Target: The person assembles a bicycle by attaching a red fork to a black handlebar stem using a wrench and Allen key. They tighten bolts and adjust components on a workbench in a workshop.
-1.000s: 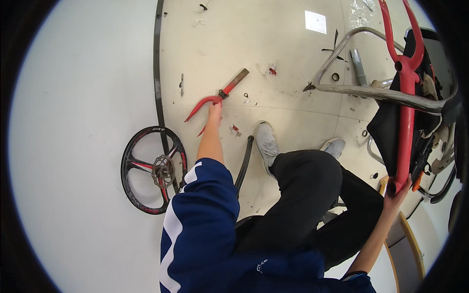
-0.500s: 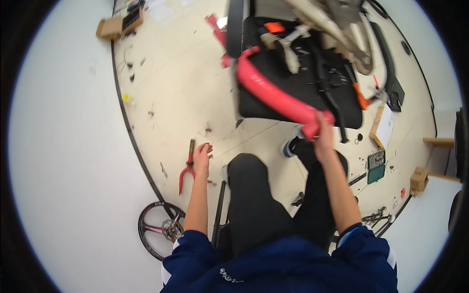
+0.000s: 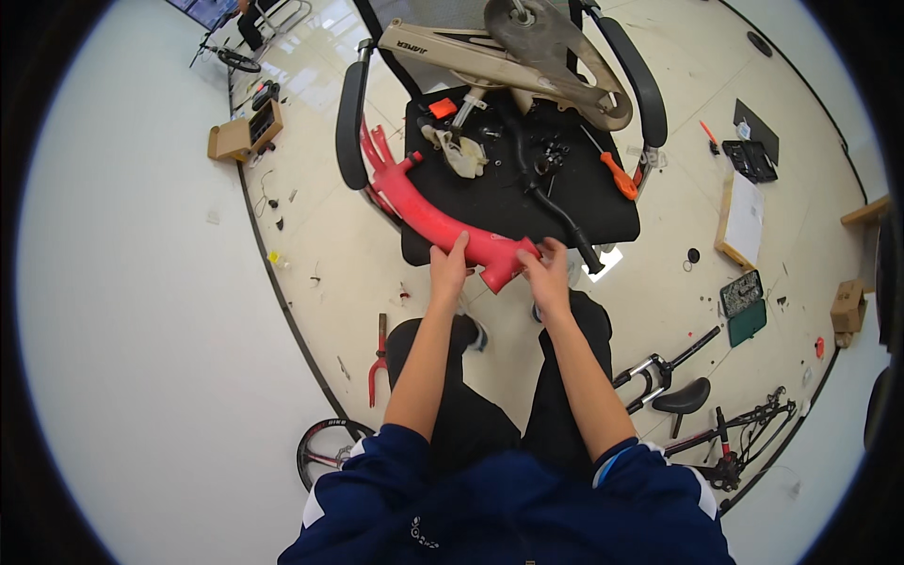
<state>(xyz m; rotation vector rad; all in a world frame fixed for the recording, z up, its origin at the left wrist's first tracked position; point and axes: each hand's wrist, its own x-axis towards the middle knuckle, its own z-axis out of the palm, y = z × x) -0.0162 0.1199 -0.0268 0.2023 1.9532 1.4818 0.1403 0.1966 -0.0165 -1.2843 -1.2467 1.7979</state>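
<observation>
A red bicycle frame lies across the front left of the black office chair seat, its thin rear stays reaching beside the left armrest. My right hand grips the short tube at its near right end. Farther left, my left hand holds the underside of the thick curved tube, thumb on top. Beyond my hands on the seat are a black handlebar, an orange-handled screwdriver, pale gloves and small dark parts. A beige bicycle frame rests across the chair's far side.
The chair's armrests flank the seat. On the floor lie a red fork, a wheel, a suspension fork, a saddle, a black bicycle frame, a green case and an open cardboard box.
My left hand has come from the left, over the floor, onto the red frame. The red frame's near end has moved left with my right hand. My view has shifted.
</observation>
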